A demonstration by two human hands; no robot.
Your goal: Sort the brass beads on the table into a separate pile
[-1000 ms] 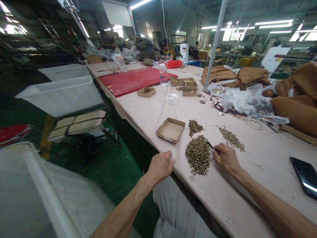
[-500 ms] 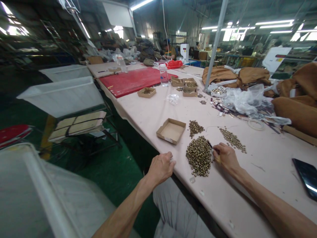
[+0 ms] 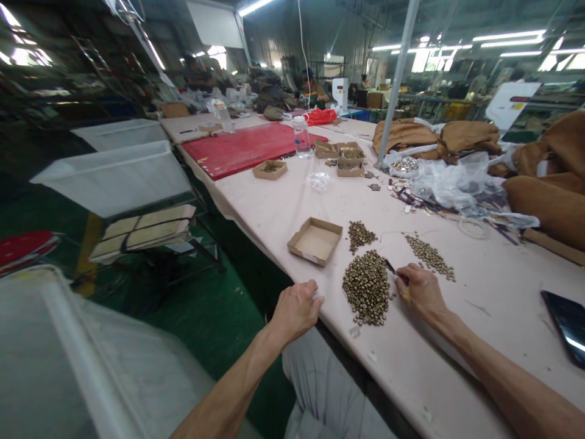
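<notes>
My right hand [image 3: 421, 292] pinches a thin dark-tipped tool [image 3: 390, 266], whose tip touches or hovers at the right edge of a big pile of bronze-coloured metal studs [image 3: 365, 289]. Curled into a fist, my left hand [image 3: 297, 310] rests at the table's near edge, left of that pile. A whitish bit shows at its fingertips, too small to name. Behind the big pile lies a smaller heap of studs [image 3: 361, 235]. To the right, more studs are spread in a thin patch [image 3: 430, 256]. A shallow cardboard tray [image 3: 315, 239] stands beyond my left hand with nothing in it.
A black phone [image 3: 564, 323] lies at the right. Farther back are small boxes of metal parts [image 3: 350, 167], a clear water bottle [image 3: 301, 139], plastic bags [image 3: 457, 183] and brown bundles [image 3: 539, 201]. A metal pole [image 3: 398, 85] rises from the table. White bins [image 3: 114, 177] stand left.
My right hand has shifted very slightly, and more of the dark tool tip shows beside the pile. My left hand stays in place.
</notes>
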